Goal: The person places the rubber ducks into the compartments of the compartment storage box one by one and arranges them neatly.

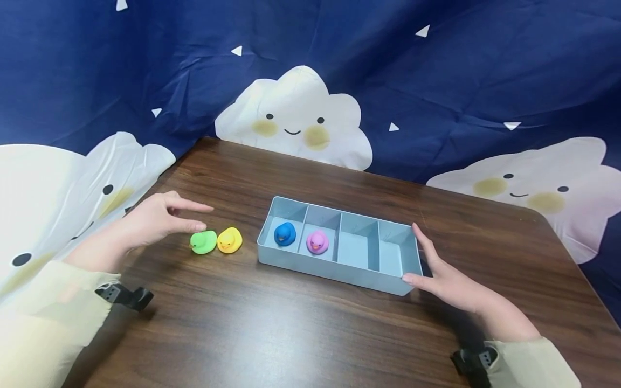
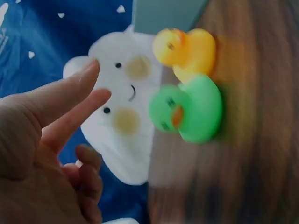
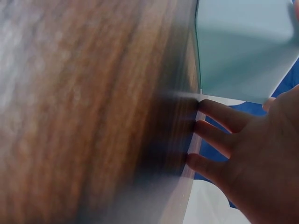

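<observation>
My left hand [image 1: 154,216] hovers over the green rubber duck [image 1: 203,242], thumb and index finger apart with nothing between them. A yellow rubber duck [image 1: 229,240] sits right beside the green one on the table. With thumb at the front corner and index finger at the back corner, my right hand [image 1: 448,277] holds the right end of a pale blue divided box [image 1: 330,274]. Its other fingers [image 3: 210,168] spread down toward the tabletop in the right wrist view. Inside the box, a blue duck [image 1: 284,234] sits in the leftmost compartment and a pink duck [image 1: 317,242] in the second.
The brown wooden table [image 1: 271,328] runs back to a dark blue cloth [image 1: 310,32] printed with white clouds. Thin dividers [image 1: 374,248] separate the box's compartments; the two on the right hold nothing. Both wrists wear black straps [image 1: 127,296].
</observation>
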The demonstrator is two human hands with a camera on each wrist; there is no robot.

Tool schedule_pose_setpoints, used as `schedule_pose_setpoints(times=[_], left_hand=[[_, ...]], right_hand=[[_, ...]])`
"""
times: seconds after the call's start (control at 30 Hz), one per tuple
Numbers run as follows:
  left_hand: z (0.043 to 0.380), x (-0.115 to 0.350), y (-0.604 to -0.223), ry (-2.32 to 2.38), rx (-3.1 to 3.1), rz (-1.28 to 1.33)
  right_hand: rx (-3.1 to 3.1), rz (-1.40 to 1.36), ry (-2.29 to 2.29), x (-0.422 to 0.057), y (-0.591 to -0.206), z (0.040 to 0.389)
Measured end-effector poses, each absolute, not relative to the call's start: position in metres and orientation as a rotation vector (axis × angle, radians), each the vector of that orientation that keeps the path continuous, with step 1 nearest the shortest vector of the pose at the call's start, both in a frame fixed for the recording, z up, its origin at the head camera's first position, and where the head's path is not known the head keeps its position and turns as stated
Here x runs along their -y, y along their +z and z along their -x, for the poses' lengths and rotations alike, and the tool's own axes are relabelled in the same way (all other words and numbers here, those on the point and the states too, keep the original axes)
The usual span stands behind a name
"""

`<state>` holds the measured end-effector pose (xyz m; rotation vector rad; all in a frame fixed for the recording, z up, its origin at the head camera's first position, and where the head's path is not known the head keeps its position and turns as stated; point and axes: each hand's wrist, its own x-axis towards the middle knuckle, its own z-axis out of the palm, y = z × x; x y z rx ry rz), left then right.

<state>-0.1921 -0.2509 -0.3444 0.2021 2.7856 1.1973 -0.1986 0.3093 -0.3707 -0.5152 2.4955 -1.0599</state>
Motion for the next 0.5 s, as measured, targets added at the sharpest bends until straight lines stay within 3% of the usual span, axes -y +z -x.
schedule_pose_setpoints(times=[0.5], left_hand=[[0.194,0.278,-0.366,1.039,-2.681,-0.387]], right_hand=[[-2.507,0.515,-1.040,-0.309,-0.369,0.197]])
